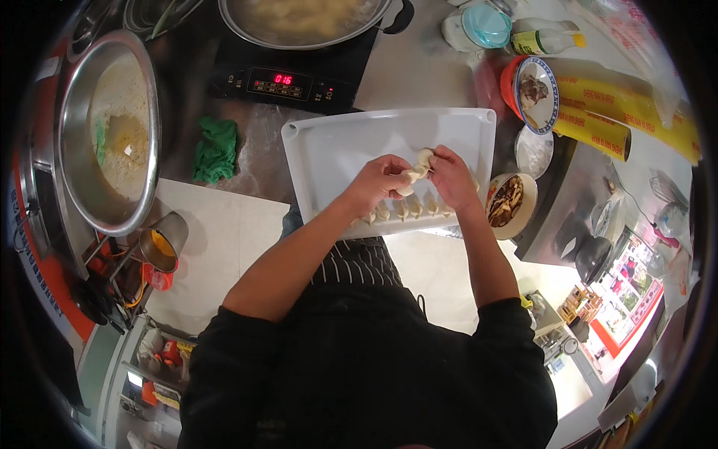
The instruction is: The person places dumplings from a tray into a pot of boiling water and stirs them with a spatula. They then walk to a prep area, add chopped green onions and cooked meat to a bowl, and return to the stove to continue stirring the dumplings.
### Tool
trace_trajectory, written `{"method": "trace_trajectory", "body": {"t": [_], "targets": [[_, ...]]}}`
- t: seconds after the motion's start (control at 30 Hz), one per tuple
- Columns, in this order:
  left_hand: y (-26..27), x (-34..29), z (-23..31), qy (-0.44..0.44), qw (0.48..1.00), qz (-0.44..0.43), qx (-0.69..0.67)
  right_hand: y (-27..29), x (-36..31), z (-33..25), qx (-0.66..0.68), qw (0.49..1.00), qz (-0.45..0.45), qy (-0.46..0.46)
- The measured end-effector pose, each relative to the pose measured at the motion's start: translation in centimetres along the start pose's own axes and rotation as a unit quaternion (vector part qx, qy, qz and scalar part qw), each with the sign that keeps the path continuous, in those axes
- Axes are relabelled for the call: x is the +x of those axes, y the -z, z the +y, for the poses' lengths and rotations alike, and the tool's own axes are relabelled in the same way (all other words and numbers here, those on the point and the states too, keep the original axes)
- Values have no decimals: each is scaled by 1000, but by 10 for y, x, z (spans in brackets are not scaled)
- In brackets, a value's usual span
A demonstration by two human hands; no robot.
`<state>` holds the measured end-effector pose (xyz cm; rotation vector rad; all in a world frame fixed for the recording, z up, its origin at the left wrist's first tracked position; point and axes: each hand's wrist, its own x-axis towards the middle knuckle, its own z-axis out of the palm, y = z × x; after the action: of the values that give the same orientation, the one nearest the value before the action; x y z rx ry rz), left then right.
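Note:
Above a white rectangular tray point(329, 166), both of my hands hold a pale, lumpy dough piece point(416, 175). It slants between them, and I cannot tell whether it is one dumpling or more. My left hand point(380, 182) pinches its lower left end between thumb and fingers. The fingers of my right hand point(451, 176) are closed on its upper right end. Along the tray's near side stands a row of several pale dumplings point(404, 209), just below my hands. Part of the row is hidden by my right wrist.
Beyond the tray, a wide pan point(299, 22) of food in liquid sits on a black induction cooker point(292, 82). A green cloth point(216, 150) and a large metal basin point(153, 135) are at left. A bowl of dark strips point(523, 218) and a blue-rimmed bowl point(550, 97) stand right.

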<state>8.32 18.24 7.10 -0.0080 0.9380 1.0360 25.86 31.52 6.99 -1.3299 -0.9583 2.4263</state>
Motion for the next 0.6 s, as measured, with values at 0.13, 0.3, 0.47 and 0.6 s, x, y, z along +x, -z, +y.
{"method": "trace_trajectory", "body": {"t": [0.13, 0.3, 0.47, 0.6], "targets": [[16, -41, 49, -73, 986, -37, -143, -46, 29, -27, 248, 964, -95, 7], [39, -70, 148, -204, 970, -1, -132, -133, 96, -99, 325, 921, -207, 64], [65, -53, 245, -294, 924, 236, 60, -197, 157, -149, -227, 898, -50, 375], [79, -28, 276, -296, 888, 302, 181, -232, 224, -157, -17, 969, -157, 191]]}}
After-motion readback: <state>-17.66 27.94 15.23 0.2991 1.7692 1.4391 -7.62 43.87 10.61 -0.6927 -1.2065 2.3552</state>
